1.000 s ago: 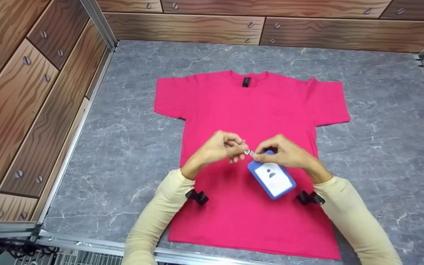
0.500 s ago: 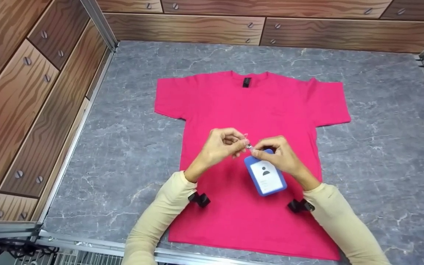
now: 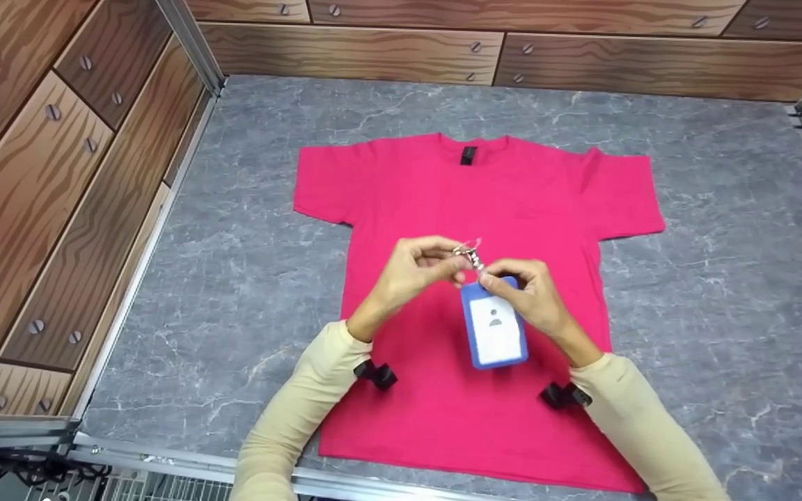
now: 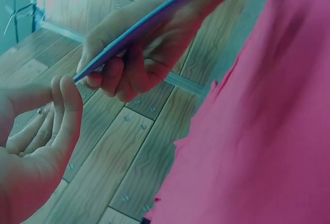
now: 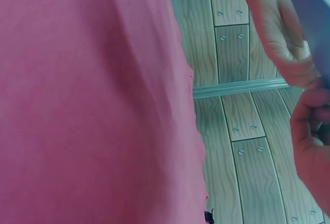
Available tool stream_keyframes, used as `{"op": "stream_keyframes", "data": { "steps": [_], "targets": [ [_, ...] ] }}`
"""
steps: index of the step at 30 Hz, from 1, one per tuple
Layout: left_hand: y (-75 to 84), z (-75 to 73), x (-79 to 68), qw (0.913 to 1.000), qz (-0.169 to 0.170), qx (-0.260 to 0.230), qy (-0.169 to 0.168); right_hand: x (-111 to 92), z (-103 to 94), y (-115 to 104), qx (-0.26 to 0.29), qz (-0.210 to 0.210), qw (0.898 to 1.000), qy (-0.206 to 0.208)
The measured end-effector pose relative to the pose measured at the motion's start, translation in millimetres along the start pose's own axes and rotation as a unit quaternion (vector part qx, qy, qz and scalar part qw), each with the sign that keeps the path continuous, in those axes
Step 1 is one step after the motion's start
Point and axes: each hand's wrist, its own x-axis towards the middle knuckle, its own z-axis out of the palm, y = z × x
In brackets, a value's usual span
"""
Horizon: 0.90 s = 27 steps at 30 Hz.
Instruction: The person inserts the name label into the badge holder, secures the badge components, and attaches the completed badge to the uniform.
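Note:
A blue badge holder (image 3: pixel 467 327) with a white card hangs upright over the shirt in the head view. My right hand (image 3: pixel 533 292) pinches it at its top, by a clear strap. Between the fingers of my left hand (image 3: pixel 411 271) is a small shiny metal clip (image 3: pixel 473 256) with a clear loop. Both hands meet at the clip. In the left wrist view the badge holder (image 4: pixel 147 22) shows edge-on, right beside the left fingertips. Below lies a pink T-shirt (image 3: pixel 526 195), spread flat, collar at the far side.
The shirt lies on a grey marbled table (image 3: pixel 227 278). Wood-patterned panels (image 3: pixel 352 52) wall the back and left, with a metal rail (image 3: pixel 164 466) along the front edge. Black cables (image 3: pixel 39 470) lie at the lower left. Each wrist carries a small black camera.
The badge holder has swung from tilted to nearly upright. Both hands have shifted slightly away from the body, and more of the metal clip shows between them. The shirt has stayed put.

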Motion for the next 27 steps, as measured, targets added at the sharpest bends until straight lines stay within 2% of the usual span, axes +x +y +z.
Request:
{"op": "stream_keyframes", "data": {
  "steps": [3, 7, 13, 17, 22, 27],
  "targets": [
    [-1.3, -1.6, 0.8, 0.9995, -0.003, -0.033, -0.002, -1.9, -0.1, -1.9, -0.004, 0.015, 1.0, 0.0],
    [-2.1, -1.4, 2.1, 0.9996, 0.003, -0.019, -0.023, -4.0, -1.2, -5.5, -0.03, 0.043, 0.998, -0.02],
    [-8.4, -0.1, 3.7, 0.9983, -0.033, -0.036, -0.032, -5.1, -2.1, -7.3, -0.079, 0.071, 0.992, -0.066],
    [-12.0, 0.7, 3.9, 0.9978, -0.042, -0.039, -0.035, -5.0, -3.9, -4.7, -0.111, 0.084, 0.987, -0.077],
    [-14.4, 1.1, 4.8, 0.9984, -0.039, -0.027, -0.031, -4.7, -7.0, -3.0, -0.142, 0.086, 0.984, -0.067],
    [-18.1, 1.4, 6.2, 0.9986, -0.041, -0.009, -0.031, -1.7, -7.5, -4.3, -0.157, 0.048, 0.986, -0.019]
  ]
}}
